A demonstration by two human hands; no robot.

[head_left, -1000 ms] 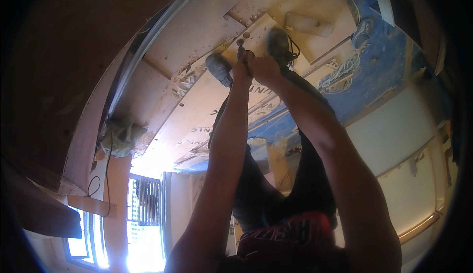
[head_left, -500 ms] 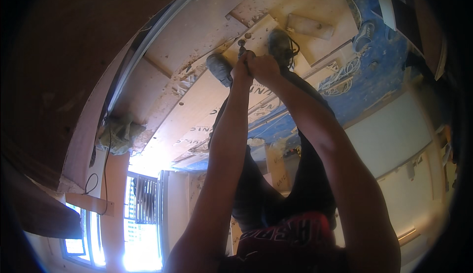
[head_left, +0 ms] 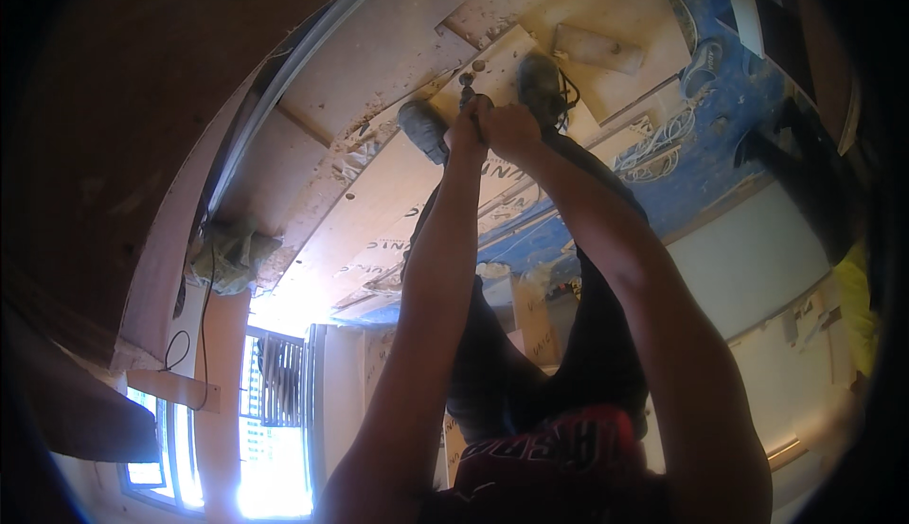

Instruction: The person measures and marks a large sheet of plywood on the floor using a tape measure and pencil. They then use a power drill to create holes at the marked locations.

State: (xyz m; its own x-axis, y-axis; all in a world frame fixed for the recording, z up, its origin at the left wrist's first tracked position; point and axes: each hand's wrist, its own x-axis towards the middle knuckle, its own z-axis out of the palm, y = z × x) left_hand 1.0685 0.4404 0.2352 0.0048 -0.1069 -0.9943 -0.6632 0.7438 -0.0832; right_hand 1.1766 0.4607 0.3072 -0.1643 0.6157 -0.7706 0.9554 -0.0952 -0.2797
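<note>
Both arms reach down to a dark hand tool [head_left: 467, 91], which looks like a drill with a round dark end pointing at the board. My left hand [head_left: 464, 133] is closed around it, and my right hand [head_left: 509, 130] grips it from the other side; the fingers overlap and hide most of its body. Beneath lies a long plywood board [head_left: 379, 213] with dark printed marks. A round dark hole [head_left: 478, 66] shows in it beside the tool's end. My left shoe [head_left: 423, 130] and my right shoe [head_left: 542, 90] stand either side of the tool.
A short wood offcut [head_left: 598, 49] lies beyond my right shoe. Tangled white cord [head_left: 653, 145] rests near the blue floor covering [head_left: 724, 136]. At the right are another person's dark leg [head_left: 805, 178] and a yellow garment [head_left: 855, 306]. A crumpled green cloth [head_left: 232, 257] sits at left.
Another person's dark leg and yellow garment have come into view at the right. My hands and the tool stay in nearly the same place.
</note>
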